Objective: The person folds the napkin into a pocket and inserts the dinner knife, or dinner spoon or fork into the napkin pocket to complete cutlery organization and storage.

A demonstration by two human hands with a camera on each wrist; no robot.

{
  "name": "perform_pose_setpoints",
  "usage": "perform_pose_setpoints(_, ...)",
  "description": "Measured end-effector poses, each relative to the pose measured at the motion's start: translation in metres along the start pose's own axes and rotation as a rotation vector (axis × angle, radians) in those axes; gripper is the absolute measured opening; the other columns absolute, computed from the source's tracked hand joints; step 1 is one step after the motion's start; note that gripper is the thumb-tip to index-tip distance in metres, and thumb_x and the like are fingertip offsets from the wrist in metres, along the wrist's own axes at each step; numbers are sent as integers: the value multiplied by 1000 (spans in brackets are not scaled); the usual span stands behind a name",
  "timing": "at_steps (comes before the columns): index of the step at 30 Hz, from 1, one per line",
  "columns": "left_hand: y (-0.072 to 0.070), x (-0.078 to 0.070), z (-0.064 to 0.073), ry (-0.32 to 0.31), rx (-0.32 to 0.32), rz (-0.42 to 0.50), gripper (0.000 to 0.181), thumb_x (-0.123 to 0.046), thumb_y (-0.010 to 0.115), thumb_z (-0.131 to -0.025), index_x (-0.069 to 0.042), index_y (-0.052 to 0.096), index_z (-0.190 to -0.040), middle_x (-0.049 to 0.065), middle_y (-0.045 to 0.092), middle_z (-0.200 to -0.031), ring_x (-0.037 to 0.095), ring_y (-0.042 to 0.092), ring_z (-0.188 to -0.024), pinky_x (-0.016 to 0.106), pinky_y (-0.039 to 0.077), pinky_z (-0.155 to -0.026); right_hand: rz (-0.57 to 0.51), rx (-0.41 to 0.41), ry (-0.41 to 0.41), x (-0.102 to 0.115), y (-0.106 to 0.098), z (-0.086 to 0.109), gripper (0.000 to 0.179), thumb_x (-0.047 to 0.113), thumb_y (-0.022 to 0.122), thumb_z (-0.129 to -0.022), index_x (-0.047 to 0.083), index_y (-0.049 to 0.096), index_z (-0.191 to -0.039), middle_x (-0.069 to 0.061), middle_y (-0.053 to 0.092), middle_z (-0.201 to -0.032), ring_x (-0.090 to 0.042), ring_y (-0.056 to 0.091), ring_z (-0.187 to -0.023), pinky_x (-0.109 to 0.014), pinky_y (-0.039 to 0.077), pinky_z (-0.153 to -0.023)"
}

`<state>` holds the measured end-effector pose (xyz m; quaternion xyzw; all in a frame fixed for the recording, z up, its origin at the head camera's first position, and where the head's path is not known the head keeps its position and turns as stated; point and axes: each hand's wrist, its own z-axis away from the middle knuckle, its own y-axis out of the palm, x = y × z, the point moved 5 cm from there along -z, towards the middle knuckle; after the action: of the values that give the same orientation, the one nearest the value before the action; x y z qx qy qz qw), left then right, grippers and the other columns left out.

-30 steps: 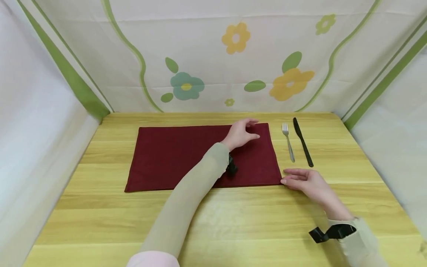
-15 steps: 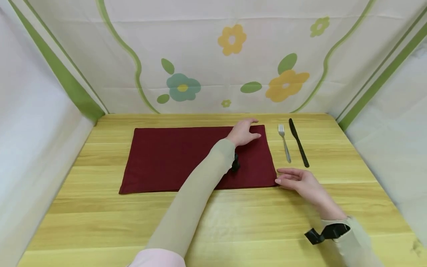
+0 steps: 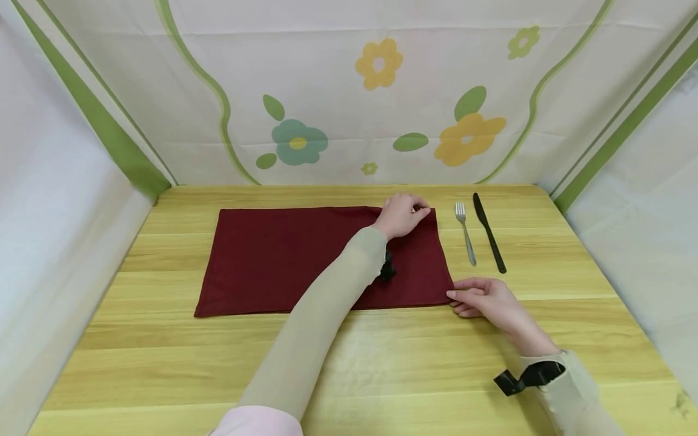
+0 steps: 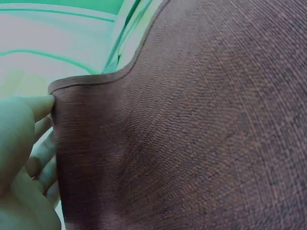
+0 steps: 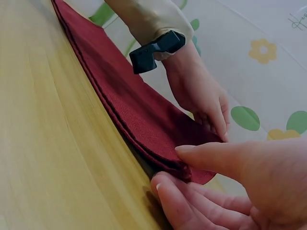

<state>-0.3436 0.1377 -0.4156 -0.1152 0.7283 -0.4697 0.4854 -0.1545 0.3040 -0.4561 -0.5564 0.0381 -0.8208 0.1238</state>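
Observation:
A dark red folded cloth [image 3: 283, 260] lies lengthwise across the wooden table. My left hand [image 3: 400, 215] reaches over it and pinches its far right corner between thumb and fingers. In the left wrist view that corner of the cloth [image 4: 86, 143] is lifted, the hand at its edge. At the near right corner my right hand [image 3: 488, 300] grips the cloth, thumb on top and fingers underneath. Stacked layers show along the near edge of the cloth [image 5: 124, 105] in the right wrist view.
Right of the cloth lie a silver fork [image 3: 465, 233] and a black knife [image 3: 489, 233], side by side. White flowered fabric [image 3: 338, 91] hangs behind the wooden table [image 3: 382, 375] and along both sides.
My left hand's fingers have closed on the far right corner, which has lifted slightly. My right hand's fingers have slid under the near corner and taken hold of it.

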Motion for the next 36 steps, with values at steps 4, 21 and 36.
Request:
perform_pose_setpoints(4, -1, 0, 1, -5, 28, 116, 18, -26, 59, -106, -18, 71, -117, -5, 67, -113, 10, 60, -104, 25, 46, -90, 10, -7, -3, 0, 0, -1, 49, 18, 74, -97, -18, 58, -126, -15, 74, -95, -19, 73, -78, -33, 60, -73)
perform_pose_setpoints(21, -7, -7, 7, 86, 98, 8, 22, -14, 58, -105, -18, 76, -118, -3, 65, -118, 12, 57, -112, 22, 45, -92, 58, -7, -3, 3, 3, -1, 49, 17, 73, -97, -17, 57, -127, -16, 75, -94, -17, 72, -74, -31, 60, -67)
perform_pose_setpoints(36, -44, -12, 7, 106, 47, 208, 27, -5, 61, -103, -11, 71, -127, 0, 68, -120, 12, 60, -110, 19, 46, -90, 144, -3, 7, 3, 2, 0, 39, 12, 77, -92, -14, 63, -117, -13, 75, -87, -19, 70, -71, -30, 59, -64)
